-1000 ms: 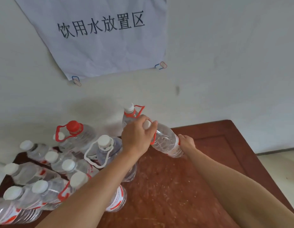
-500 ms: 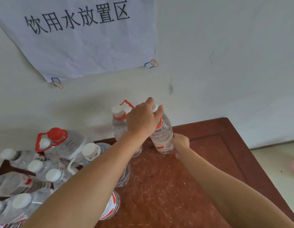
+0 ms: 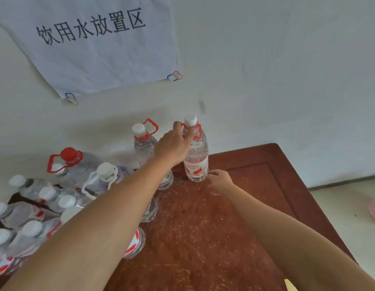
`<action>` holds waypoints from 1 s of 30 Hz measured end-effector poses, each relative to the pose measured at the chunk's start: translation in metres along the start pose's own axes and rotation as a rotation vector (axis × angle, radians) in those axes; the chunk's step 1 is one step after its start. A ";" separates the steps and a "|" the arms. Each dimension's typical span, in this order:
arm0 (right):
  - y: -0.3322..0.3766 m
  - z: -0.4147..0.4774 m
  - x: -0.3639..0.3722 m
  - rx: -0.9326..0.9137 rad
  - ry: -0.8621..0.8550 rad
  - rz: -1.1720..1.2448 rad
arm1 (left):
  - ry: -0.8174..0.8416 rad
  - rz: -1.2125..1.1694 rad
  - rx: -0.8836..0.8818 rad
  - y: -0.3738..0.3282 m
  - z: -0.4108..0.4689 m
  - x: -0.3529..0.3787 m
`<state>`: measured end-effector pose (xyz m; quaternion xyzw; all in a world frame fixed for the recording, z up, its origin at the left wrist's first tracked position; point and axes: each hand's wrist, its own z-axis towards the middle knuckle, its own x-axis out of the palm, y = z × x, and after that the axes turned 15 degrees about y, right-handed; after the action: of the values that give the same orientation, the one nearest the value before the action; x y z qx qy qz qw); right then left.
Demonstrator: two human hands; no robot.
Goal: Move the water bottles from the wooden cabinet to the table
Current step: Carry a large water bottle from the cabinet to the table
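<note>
Water bottle (image 3: 196, 162): I see it upright on the table (image 3: 224, 227), long axis vertical, cap up, clear water inside.
Left hand (image 3: 174, 145): fingers curl round its neck.
Right hand (image 3: 221, 179): relaxed, just beside its base.

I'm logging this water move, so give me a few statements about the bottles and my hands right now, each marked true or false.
1. The bottle that the left hand holds at its neck stands upright on the table. True.
2. The right hand grips that bottle's top. False: it is low, by the base.
3. Every cap is white. False: one jug has a red cap.
4. A sign hangs on the wall. True.
</note>
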<state>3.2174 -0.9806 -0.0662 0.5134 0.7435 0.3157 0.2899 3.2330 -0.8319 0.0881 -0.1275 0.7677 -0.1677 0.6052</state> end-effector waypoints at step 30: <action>-0.137 -0.371 0.482 -0.741 0.723 -1.742 | 0.080 -0.043 -0.877 0.304 -0.746 0.112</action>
<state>2.7104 -0.6259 0.0122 -0.4560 0.7577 0.3418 0.3178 2.4838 -0.5226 0.0214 -0.3818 0.7863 0.1563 0.4600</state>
